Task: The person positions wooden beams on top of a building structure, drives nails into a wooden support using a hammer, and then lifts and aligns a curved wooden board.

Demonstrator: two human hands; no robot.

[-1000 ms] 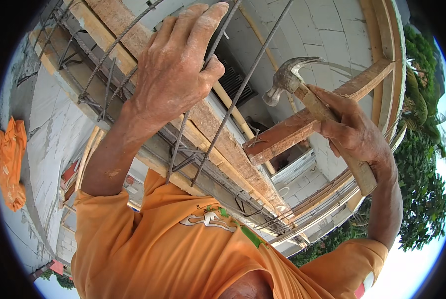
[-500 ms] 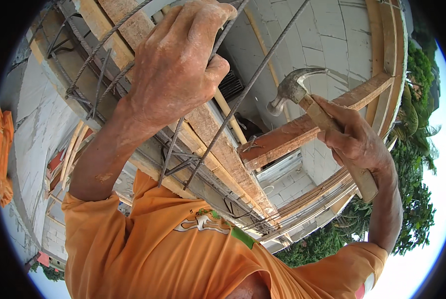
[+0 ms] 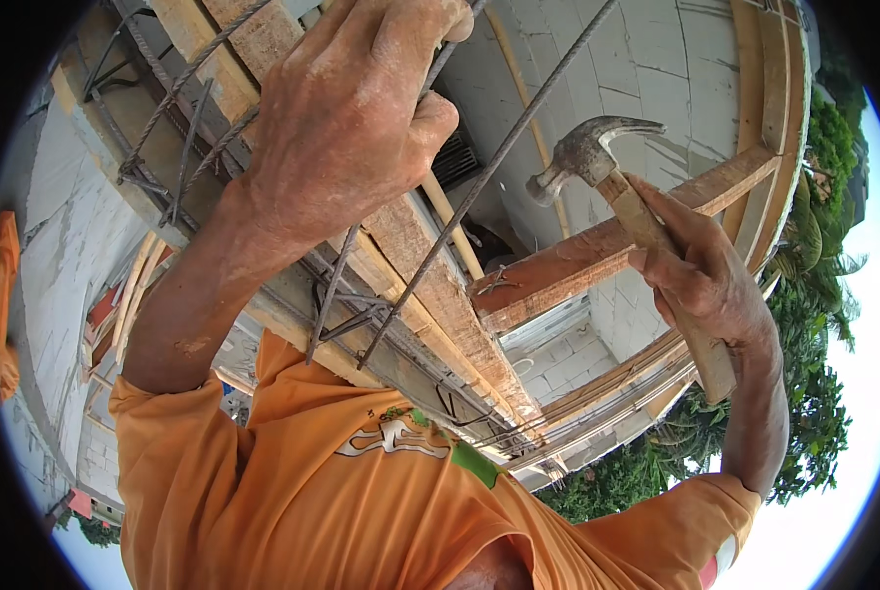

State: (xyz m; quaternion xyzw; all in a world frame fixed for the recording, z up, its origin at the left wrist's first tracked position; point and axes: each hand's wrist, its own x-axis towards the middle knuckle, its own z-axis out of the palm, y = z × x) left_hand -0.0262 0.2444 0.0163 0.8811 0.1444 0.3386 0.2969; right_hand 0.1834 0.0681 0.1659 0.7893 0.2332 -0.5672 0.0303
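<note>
my right hand (image 3: 705, 275) grips a claw hammer (image 3: 637, 211), seemingly poised, aim needed next; left hand (image 3: 346, 138) at rebar (image 3: 337, 285), closure i can't tell.

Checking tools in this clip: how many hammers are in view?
1: a claw hammer, its wooden handle held in the right hand, its metal head above and left of that hand in the picture. Others may be hidden.

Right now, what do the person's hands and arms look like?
The left hand and right hand wear no gloves; pale dust marks the left hand, a dried smear the left forearm. Both orange cloth shirt sleeves are short; the right one has a white-and-red patch.
</note>
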